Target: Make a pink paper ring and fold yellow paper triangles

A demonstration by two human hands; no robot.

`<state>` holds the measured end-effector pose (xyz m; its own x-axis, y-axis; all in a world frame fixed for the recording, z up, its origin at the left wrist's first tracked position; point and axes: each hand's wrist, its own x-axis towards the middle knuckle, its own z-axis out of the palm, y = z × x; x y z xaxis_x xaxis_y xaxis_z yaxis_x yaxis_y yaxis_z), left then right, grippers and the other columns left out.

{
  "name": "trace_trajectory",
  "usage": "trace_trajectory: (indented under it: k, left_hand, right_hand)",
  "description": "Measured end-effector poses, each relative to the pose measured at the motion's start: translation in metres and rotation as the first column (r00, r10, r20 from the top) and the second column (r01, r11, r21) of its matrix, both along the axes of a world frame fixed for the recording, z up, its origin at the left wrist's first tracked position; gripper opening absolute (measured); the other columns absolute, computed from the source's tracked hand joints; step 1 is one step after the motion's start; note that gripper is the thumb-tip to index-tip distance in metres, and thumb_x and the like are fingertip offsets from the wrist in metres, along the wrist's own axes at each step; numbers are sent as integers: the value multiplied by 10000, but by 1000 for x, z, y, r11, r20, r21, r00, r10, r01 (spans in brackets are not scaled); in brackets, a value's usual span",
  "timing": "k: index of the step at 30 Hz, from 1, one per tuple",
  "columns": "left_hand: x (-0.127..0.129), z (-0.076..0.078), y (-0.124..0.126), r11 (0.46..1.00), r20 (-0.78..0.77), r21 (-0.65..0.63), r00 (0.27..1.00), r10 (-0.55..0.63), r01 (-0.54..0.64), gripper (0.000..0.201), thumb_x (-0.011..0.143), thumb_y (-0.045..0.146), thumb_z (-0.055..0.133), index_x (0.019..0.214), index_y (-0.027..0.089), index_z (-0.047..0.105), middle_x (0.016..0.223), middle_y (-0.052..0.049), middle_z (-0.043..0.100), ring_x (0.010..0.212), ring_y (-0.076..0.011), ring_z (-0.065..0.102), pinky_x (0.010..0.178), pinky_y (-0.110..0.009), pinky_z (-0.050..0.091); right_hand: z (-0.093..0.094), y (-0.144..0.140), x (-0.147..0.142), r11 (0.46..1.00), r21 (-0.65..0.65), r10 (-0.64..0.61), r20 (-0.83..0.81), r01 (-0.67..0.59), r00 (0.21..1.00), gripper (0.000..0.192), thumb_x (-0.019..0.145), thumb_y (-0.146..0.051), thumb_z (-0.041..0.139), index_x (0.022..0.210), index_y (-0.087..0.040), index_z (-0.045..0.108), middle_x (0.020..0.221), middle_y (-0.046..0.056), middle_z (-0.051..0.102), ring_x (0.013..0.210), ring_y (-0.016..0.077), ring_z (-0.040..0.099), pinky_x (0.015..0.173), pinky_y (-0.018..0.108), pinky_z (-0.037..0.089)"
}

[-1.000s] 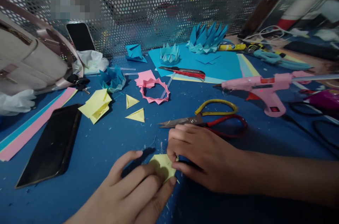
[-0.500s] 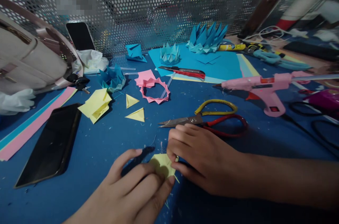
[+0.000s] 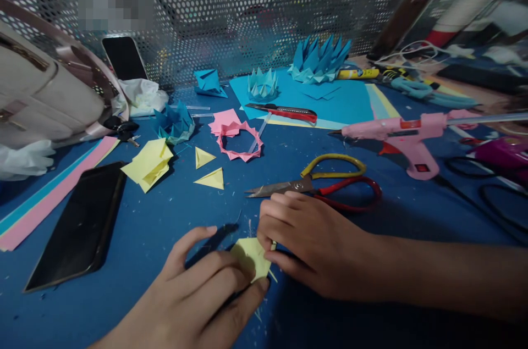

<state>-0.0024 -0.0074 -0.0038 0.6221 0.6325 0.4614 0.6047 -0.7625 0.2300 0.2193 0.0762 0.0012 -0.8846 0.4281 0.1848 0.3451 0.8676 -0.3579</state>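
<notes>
Both hands work on a small yellow paper piece (image 3: 251, 257) lying on the blue table (image 3: 165, 222). My left hand (image 3: 202, 294) comes from below, its fingertips pressing the paper's lower left side. My right hand (image 3: 309, 244) comes from the right, thumb and curled fingers pinching the paper's right edge. Most of the paper is hidden under the fingers. Scissors (image 3: 317, 187) with a yellow and a red handle lie just behind my right hand.
A black phone (image 3: 78, 228) lies at the left beside pink and blue paper strips (image 3: 45, 195). Yellow folded pieces (image 3: 150, 162), two yellow triangles (image 3: 212, 178), a pink paper ring (image 3: 240, 140), a red box cutter (image 3: 289, 112), blue folded crowns (image 3: 317, 60) and a pink glue gun (image 3: 408, 137) lie beyond. A perforated metal screen (image 3: 247, 8) closes the back.
The hands have barely moved; the fingers have shifted slightly on the yellow paper, which now sits a little to the left and more turned up.
</notes>
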Motion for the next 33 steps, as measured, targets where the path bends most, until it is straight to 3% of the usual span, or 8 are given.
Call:
trace_trajectory:
  k: [4,9,14,16,21,27,33]
  left_hand:
    - [1,-1,0,998,22,67,1000,-4,2,382,1076,160,354,1059,203,733,863,27,732,930,-98,673,1230,-354,123]
    - [1,4,1,1000,-4,-16,1000,12,-13,378,1084,179,359,1064,216,735,876,36,744,942,-96,669,1220,-340,124]
    - [4,6,0,999,34,-9,998,44,-44,372,1081,189,380,1012,227,743,835,58,739,889,-79,677,1215,-313,145]
    - [4,7,-1,999,51,16,998,47,-48,409,1085,189,357,963,220,746,818,58,735,865,-79,680,1219,-316,146]
    - [1,10,-3,999,-73,27,997,-14,16,397,1076,161,360,959,184,739,909,27,747,974,-98,675,1244,-359,104]
    - [3,8,-2,1000,20,19,1000,2,-2,352,1057,185,441,875,181,742,860,28,742,917,-93,683,1234,-374,174]
    - [-2,5,0,997,54,64,997,-51,48,454,1087,192,277,1079,156,729,883,2,750,928,-135,675,1229,-459,166]
  right_hand:
    - [1,0,0,1000,10,3,-8,-3,1000,154,967,-227,462,945,-175,606,996,89,629,928,252,539,840,393,415]
    - [-1,0,0,999,43,5,-16,-5,1000,173,971,-238,451,951,-168,607,1024,102,642,928,260,547,836,401,417]
    - [-1,0,0,999,31,12,-10,-11,1000,188,979,-246,436,949,-168,605,1001,93,633,923,259,538,832,399,411]
    - [-1,0,0,1000,22,16,-8,-16,1000,180,978,-241,441,952,-166,603,996,91,626,917,256,530,829,398,409]
    - [3,2,-1,1000,-18,8,15,-7,1000,111,950,-225,502,930,-173,598,960,74,603,880,245,512,804,386,399]
    - [8,4,-4,995,-99,17,56,-11,998,80,923,-203,553,856,-170,582,886,40,571,802,201,482,743,341,356]
    - [8,4,-4,993,-114,15,65,-7,998,56,903,-201,598,858,-170,584,887,30,566,794,189,471,724,322,326]
